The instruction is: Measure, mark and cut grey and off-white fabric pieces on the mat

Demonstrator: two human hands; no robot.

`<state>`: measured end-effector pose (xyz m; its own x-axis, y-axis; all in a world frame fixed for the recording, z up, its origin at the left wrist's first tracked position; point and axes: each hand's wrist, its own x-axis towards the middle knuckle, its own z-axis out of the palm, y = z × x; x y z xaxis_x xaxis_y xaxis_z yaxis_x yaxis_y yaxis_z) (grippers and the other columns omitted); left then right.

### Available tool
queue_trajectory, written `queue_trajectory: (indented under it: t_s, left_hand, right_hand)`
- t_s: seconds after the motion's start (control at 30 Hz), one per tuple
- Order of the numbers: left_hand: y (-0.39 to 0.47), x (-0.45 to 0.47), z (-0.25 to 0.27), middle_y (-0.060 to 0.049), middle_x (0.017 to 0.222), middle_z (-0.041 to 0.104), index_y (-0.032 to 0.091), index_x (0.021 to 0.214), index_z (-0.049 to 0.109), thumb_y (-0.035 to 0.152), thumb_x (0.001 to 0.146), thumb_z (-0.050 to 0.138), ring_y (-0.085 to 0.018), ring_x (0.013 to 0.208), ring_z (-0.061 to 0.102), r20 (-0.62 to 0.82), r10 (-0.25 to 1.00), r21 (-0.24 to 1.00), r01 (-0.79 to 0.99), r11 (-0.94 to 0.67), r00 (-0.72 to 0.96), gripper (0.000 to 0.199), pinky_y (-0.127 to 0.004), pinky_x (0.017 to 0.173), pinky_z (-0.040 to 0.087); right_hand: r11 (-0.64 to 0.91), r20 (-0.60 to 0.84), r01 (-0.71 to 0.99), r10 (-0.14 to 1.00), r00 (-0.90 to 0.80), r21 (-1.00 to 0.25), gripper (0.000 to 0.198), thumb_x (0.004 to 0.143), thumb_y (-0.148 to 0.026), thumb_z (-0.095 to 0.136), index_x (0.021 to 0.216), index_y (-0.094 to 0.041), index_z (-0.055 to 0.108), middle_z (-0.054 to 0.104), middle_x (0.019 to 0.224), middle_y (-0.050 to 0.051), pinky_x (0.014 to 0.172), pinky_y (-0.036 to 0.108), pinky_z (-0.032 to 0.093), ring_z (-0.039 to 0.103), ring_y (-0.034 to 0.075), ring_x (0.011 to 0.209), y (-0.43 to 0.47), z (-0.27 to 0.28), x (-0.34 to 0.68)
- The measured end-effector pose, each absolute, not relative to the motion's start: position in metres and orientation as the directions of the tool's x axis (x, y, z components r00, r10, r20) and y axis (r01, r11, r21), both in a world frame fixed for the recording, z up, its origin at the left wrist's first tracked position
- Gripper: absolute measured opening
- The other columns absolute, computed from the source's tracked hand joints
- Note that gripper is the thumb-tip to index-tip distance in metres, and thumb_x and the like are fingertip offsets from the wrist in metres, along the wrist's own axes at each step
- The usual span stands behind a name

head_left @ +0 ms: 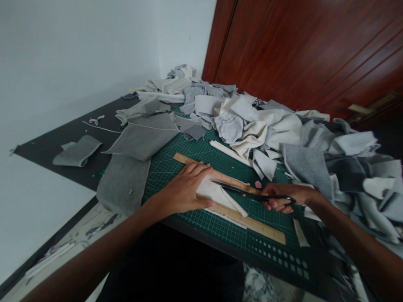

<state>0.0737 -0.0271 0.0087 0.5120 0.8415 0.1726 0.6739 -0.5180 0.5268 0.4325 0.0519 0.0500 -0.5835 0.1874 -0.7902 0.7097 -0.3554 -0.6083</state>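
Observation:
My left hand (183, 190) lies spread with its fingers apart, pressing down on a pale piece of fabric (210, 188) and the wooden rulers beside it. One wooden ruler (232, 178) runs along the fabric's far side, the other wooden ruler (261, 229) along its near side. Black-handled scissors (246, 193) are gripped in my right hand (275, 197), with the blades pointing left over the fabric by the far ruler. A narrow strip of fabric (234, 203) hangs partly apart at the fabric's right end. Beneath everything is a green cutting mat (167, 180).
Heaped grey and cream fabric scraps (281, 127) cover the table's back and right. Grey fabric panels (139, 135) lie at left, one overhanging the near edge. A pink disc (258, 184) sits near the scissors. White wall (75, 54) and wooden door (307, 53) stand behind.

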Motion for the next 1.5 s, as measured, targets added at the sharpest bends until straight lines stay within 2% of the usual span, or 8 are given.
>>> queue_trajectory:
  t_s: [0.2,0.43,0.57,0.83,1.0,1.17,1.33,1.5]
  left_hand:
    - [-0.027,0.072,0.006,-0.018,0.157,0.047,0.014,0.155,0.04,0.062,0.083,0.075,-0.037,0.15,0.035,0.193,0.841,0.512,0.679,-0.526,0.506,0.093,-0.052,0.124,0.03]
    - [-0.025,0.068,0.004,-0.015,0.157,0.048,0.021,0.155,0.042,0.049,0.093,0.067,-0.033,0.15,0.036,0.231,0.825,0.551,0.629,-0.548,0.515,0.072,-0.053,0.123,0.032]
    - [-0.024,0.069,0.004,-0.015,0.158,0.048,0.021,0.154,0.041,0.052,0.088,0.073,-0.034,0.15,0.037,0.216,0.841,0.561,0.642,-0.523,0.497,0.079,-0.052,0.123,0.032]
    - [-0.027,0.072,0.009,-0.018,0.154,0.051,0.021,0.163,0.01,0.047,0.079,0.083,-0.035,0.144,0.046,0.205,0.884,0.641,0.625,-0.445,0.42,0.114,-0.053,0.117,0.039]
    - [-0.028,0.071,0.008,-0.018,0.152,0.046,0.02,0.155,0.026,0.046,0.076,0.085,-0.036,0.143,0.045,0.255,0.884,0.627,0.629,-0.459,0.392,0.102,-0.054,0.117,0.041]
    - [-0.029,0.073,0.008,-0.016,0.14,0.052,0.015,0.144,0.042,0.048,0.078,0.083,-0.035,0.136,0.049,0.247,0.888,0.58,0.675,-0.456,0.387,0.085,-0.051,0.116,0.043]
    - [-0.03,0.072,0.006,-0.018,0.148,0.05,0.014,0.151,0.039,0.055,0.081,0.079,-0.036,0.142,0.044,0.234,0.895,0.523,0.727,-0.445,0.379,0.091,-0.052,0.12,0.037]
    - [-0.025,0.059,0.005,-0.018,0.155,0.047,0.017,0.158,0.033,0.058,0.09,0.069,-0.034,0.145,0.043,0.185,0.871,0.559,0.681,-0.474,0.454,0.087,-0.048,0.12,0.038]
  right_hand:
    - [-0.311,-0.778,0.713,0.234,-0.583,-0.628,0.03,0.079,-0.04,0.074,0.076,-0.018,0.055,0.036,0.048,-0.013,0.033,0.014,0.029,0.027,0.002,0.036,0.049,0.055,0.43]
    - [-0.308,-0.773,0.715,0.148,-0.616,-0.628,0.031,0.076,-0.042,0.073,0.08,-0.017,0.055,0.04,0.049,-0.011,0.037,0.017,0.034,0.031,0.004,0.038,0.054,0.058,0.427]
    - [-0.346,-0.792,0.719,0.154,-0.591,-0.603,0.026,0.078,-0.038,0.069,0.082,-0.016,0.056,0.04,0.049,-0.011,0.037,0.017,0.034,0.032,0.005,0.039,0.056,0.054,0.424]
    - [-0.324,-0.781,0.714,0.175,-0.599,-0.621,0.022,0.08,-0.032,0.071,0.08,-0.016,0.056,0.035,0.049,-0.013,0.037,0.015,0.03,0.026,0.003,0.039,0.058,0.052,0.407]
    - [-0.37,-0.757,0.671,0.169,-0.632,-0.643,0.024,0.085,-0.034,0.072,0.079,-0.016,0.058,0.035,0.046,-0.014,0.035,0.014,0.029,0.022,0.003,0.037,0.059,0.045,0.41]
    - [-0.369,-0.741,0.656,0.168,-0.65,-0.659,0.022,0.088,-0.033,0.068,0.079,-0.016,0.058,0.036,0.045,-0.014,0.032,0.015,0.031,0.023,0.003,0.035,0.059,0.042,0.411]
    - [-0.342,-0.746,0.673,0.155,-0.648,-0.656,0.025,0.087,-0.037,0.069,0.078,-0.017,0.055,0.038,0.046,-0.013,0.033,0.015,0.032,0.028,0.003,0.034,0.061,0.042,0.411]
    - [-0.316,-0.739,0.678,0.141,-0.659,-0.664,0.029,0.083,-0.041,0.071,0.086,-0.015,0.06,0.04,0.05,-0.011,0.036,0.016,0.031,0.034,0.004,0.038,0.063,0.047,0.41]
